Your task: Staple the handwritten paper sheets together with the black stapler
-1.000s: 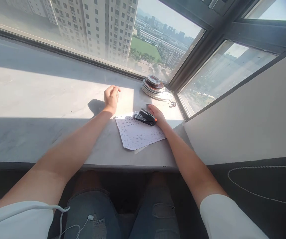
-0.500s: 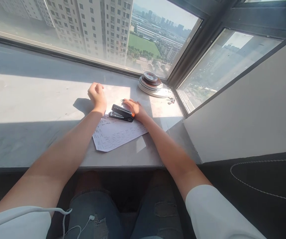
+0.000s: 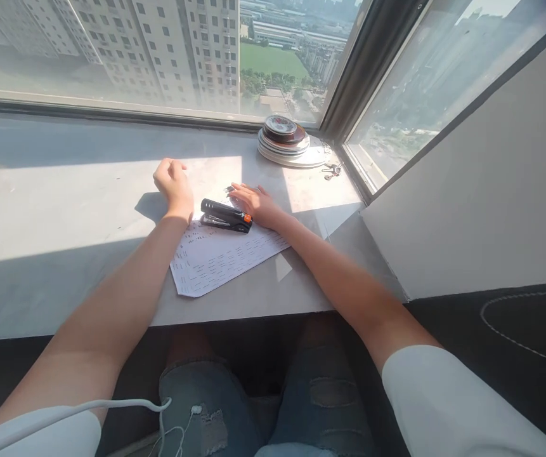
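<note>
Stapler lay on the upper part of a marked paper, its top arm raised off the base, orange end toward my right hand. That hand rested just beside the stapler, fingers nearly straight and side by side; from my remote seat I could not tell whether they gripped the small dark item just beyond the stapler. Left hand sat across the stapler from it, fingers curled inward, palm hidden, contents unclear. Stack of dishes stood on the bench beyond the stapler, well apart.

Risks, my judgement: right forearm overlapped the paper, so a sideways sweep could have dragged it and skewed the stapler. A bump on the orange end could have spun it; a careless press on the raised arm, driven a staple into the paper.
</note>
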Demonstrator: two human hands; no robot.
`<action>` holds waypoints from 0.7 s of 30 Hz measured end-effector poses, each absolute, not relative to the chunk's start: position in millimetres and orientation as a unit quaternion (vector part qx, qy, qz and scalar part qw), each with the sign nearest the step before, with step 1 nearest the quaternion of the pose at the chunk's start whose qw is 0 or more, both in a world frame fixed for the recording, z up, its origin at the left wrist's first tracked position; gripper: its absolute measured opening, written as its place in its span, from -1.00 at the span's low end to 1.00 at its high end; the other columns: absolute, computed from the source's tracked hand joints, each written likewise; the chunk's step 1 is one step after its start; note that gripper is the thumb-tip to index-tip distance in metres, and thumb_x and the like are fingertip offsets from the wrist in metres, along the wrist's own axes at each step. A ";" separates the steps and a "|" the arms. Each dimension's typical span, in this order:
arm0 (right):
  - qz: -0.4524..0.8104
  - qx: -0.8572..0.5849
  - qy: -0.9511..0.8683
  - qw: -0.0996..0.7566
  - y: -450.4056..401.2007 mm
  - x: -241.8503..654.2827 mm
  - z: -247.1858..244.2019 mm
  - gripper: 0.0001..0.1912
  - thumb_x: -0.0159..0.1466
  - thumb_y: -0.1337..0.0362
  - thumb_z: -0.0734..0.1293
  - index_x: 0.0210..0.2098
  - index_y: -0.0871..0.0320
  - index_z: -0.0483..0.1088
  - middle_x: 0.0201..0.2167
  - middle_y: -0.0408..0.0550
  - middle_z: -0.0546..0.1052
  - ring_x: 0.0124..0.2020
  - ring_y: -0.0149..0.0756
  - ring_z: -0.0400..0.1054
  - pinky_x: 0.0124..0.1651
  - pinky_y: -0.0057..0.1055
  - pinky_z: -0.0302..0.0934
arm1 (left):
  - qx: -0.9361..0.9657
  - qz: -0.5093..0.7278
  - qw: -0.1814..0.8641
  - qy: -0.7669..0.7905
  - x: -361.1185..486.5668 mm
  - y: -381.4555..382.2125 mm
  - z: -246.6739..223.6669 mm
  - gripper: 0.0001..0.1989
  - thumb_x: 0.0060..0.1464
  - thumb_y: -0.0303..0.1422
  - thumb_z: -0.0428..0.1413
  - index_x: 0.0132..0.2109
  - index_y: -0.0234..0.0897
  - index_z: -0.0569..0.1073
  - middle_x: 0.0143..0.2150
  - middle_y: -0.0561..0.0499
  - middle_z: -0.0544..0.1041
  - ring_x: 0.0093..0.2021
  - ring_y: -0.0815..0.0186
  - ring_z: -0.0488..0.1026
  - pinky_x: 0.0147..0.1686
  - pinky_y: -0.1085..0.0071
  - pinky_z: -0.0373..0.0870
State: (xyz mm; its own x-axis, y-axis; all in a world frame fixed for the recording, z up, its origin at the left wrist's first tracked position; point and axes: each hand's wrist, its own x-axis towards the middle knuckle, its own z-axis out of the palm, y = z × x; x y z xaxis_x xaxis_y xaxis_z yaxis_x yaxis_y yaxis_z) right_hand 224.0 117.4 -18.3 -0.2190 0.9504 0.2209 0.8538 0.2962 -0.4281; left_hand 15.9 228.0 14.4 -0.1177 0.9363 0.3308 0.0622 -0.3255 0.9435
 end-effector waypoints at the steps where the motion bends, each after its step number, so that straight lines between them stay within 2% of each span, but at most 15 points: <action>1: 0.106 -0.584 -0.773 0.224 111.3 227.5 -17.3 -0.54 0.61 0.24 0.09 0.38 -0.03 0.40 0.59 -0.18 0.17 0.59 -0.01 0.08 0.62 0.27 -0.16 | 0.546 0.605 0.360 0.453 18.6 226.2 13.4 -0.68 0.35 -0.52 0.04 -0.40 -0.19 0.24 -0.52 0.11 0.08 -0.51 0.30 0.12 -0.52 0.39 0.01; 2: 0.106 -0.585 -0.773 0.220 105.4 230.4 -16.1 -0.54 0.60 0.26 0.10 0.38 -0.05 0.39 0.61 -0.18 0.14 0.57 0.00 0.10 0.62 0.30 -0.16 | 0.545 0.607 0.360 0.454 21.8 223.8 12.6 -0.69 0.34 -0.50 0.07 -0.41 -0.19 0.27 -0.53 0.11 0.11 -0.52 0.31 0.16 -0.52 0.41 0.05; 4: 0.105 -0.592 -0.772 0.208 94.8 235.0 -12.9 -0.51 0.58 0.32 0.10 0.40 -0.07 0.37 0.63 -0.18 0.08 0.56 0.02 0.13 0.61 0.34 -0.16 | 0.600 0.561 0.383 0.424 28.3 216.8 12.0 -0.74 0.36 -0.45 0.10 -0.37 -0.20 0.40 -0.48 0.06 0.30 -0.44 0.29 0.35 -0.48 0.44 0.24; 6: 0.101 -0.604 -0.767 0.192 86.7 239.7 -9.7 -0.48 0.56 0.36 0.10 0.41 -0.07 0.35 0.64 -0.14 0.06 0.55 0.05 0.12 0.58 0.38 -0.12 | 0.701 0.487 0.382 0.354 33.0 208.1 12.1 -0.83 0.36 -0.40 0.13 -0.26 -0.20 0.55 -0.26 -0.05 0.54 -0.15 0.20 0.54 -0.26 0.41 0.48; 8: 0.080 -0.607 -0.772 0.171 81.2 245.7 -6.5 -0.47 0.53 0.39 0.11 0.40 -0.05 0.36 0.60 -0.05 0.13 0.52 0.10 0.14 0.53 0.39 -0.07 | 0.802 0.380 0.372 0.273 35.3 200.2 11.0 -0.87 0.30 -0.40 0.18 -0.16 -0.18 0.64 0.03 -0.10 0.62 0.18 0.09 0.51 0.06 0.23 0.56; 10: 0.043 -0.595 -0.789 0.145 78.2 253.0 -3.2 -0.49 0.51 0.41 0.12 0.35 -0.02 0.39 0.49 0.06 0.29 0.42 0.14 0.23 0.47 0.36 0.01 | 0.855 0.275 0.377 0.223 35.9 195.7 8.3 -0.85 0.26 -0.41 0.23 -0.11 -0.16 0.70 0.15 -0.12 0.62 0.32 0.02 0.44 0.25 0.08 0.48; 13: 0.000 -0.579 -0.806 0.122 78.6 263.5 0.5 -0.58 0.50 0.40 0.14 0.25 0.05 0.42 0.26 0.15 0.44 0.23 0.14 0.31 0.32 0.20 0.18 | 0.867 0.225 0.388 0.216 35.5 195.7 3.8 -0.86 0.23 -0.42 0.27 -0.12 -0.15 0.73 0.11 -0.15 0.65 0.29 0.00 0.47 0.27 0.06 0.47; 15: -0.002 -0.578 -0.806 0.128 81.6 269.5 0.2 -0.66 0.51 0.34 0.14 0.18 0.09 0.41 0.17 0.17 0.45 0.16 0.15 0.31 0.24 0.11 0.22 | 0.865 0.241 0.375 0.231 35.3 198.4 2.5 -0.87 0.21 -0.46 0.27 -0.17 -0.17 0.72 0.02 -0.17 0.66 0.21 0.00 0.51 0.19 0.11 0.53; 17: 0.005 -0.580 -0.803 0.140 85.8 275.7 -3.1 -0.72 0.52 0.30 0.15 0.12 0.12 0.40 0.12 0.17 0.43 0.14 0.18 0.30 0.22 0.11 0.22 | 0.861 0.269 0.350 0.252 35.3 201.2 3.0 -0.86 0.19 -0.50 0.28 -0.20 -0.19 0.71 -0.05 -0.17 0.66 0.16 0.01 0.51 0.14 0.14 0.56; 19: 0.009 -0.580 -0.801 0.148 90.4 283.1 -8.4 -0.78 0.51 0.29 0.17 0.05 0.13 0.40 0.06 0.16 0.42 0.11 0.17 0.30 0.22 0.15 0.20 | 0.856 0.300 0.321 0.272 35.1 203.1 4.4 -0.83 0.16 -0.55 0.29 -0.19 -0.19 0.72 0.01 -0.18 0.65 0.20 0.00 0.48 0.21 0.12 0.52; 21: 0.016 -0.584 -0.797 0.153 94.2 290.9 -13.2 -0.84 0.49 0.29 0.21 -0.02 0.14 0.40 -0.02 0.14 0.42 0.08 0.15 0.31 0.22 0.19 0.18 | 0.854 0.320 0.290 0.290 34.4 203.8 5.5 -0.78 0.15 -0.58 0.29 -0.14 -0.19 0.72 0.16 -0.17 0.61 0.29 -0.03 0.42 0.33 0.06 0.43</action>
